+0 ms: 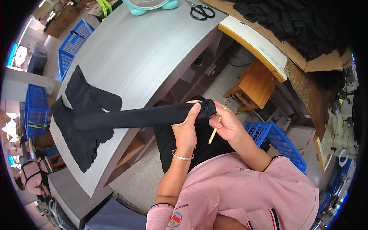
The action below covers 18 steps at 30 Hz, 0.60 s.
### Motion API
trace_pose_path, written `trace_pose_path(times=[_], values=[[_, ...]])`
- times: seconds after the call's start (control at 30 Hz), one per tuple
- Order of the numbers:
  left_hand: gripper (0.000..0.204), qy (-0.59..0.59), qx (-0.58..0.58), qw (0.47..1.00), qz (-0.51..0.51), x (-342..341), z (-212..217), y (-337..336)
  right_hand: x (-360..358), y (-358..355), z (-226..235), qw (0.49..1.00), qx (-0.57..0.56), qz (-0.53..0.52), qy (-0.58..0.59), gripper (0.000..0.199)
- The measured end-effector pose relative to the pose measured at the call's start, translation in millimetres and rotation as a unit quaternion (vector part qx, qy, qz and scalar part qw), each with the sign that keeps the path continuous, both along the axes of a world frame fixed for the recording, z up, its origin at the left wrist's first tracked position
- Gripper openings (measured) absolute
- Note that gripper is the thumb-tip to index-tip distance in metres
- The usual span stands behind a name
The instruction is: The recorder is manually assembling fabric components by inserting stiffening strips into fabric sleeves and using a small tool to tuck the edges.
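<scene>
Stocking: a long black stocking point(134, 117), pulled smooth over what looks like a long form, runs from the hands out to the person's left, its far end over the grey surface point(130, 57).
Long axis: nearly level across the view, rising slightly toward the near end; the near end sits at the hands, the far end well to the left of them.
Left hand: the left hand point(187, 128) is closed around the stocking just short of its near end, fingers wrapped over the top, a silver bangle on the wrist.
Right hand: the right hand point(226, 124) pinches the bunched fabric at the stocking's very tip and also holds a thin pale stick point(214, 132) that points down and toward the body.
Nearer hand: both are on the stocking, touching each other; the right is at the tip, the left just beside it along the shaft.
Pile: flat black stockings point(82, 126) lie stacked on the surface under the stocking's far end.
Further off: black scissors point(202, 12) at the surface's far edge, well apart from the stocking; a blue crate point(278, 140) on the floor right of the hands; a wooden stool point(255, 82) beyond them.
</scene>
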State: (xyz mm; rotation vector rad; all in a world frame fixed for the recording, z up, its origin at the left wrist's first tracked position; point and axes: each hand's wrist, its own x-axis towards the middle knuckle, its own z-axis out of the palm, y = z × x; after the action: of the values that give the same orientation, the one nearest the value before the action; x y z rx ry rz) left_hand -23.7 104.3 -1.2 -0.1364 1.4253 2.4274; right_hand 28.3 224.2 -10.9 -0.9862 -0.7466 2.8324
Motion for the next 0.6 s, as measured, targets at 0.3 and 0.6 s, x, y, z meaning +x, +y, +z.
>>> trace_pose_path(times=[0.3, 0.6], values=[[0.021, -0.007, -0.014, 0.998, -0.058, -26, 5, 19, -1, 3, 6, 0.989, 0.137, -0.056, 0.022, 0.016], [0.026, -0.107, -0.027, 0.971, -0.211, -64, 8, 3, -13, -2, 9, 0.925, 0.33, -0.154, 0.11, 0.02]])
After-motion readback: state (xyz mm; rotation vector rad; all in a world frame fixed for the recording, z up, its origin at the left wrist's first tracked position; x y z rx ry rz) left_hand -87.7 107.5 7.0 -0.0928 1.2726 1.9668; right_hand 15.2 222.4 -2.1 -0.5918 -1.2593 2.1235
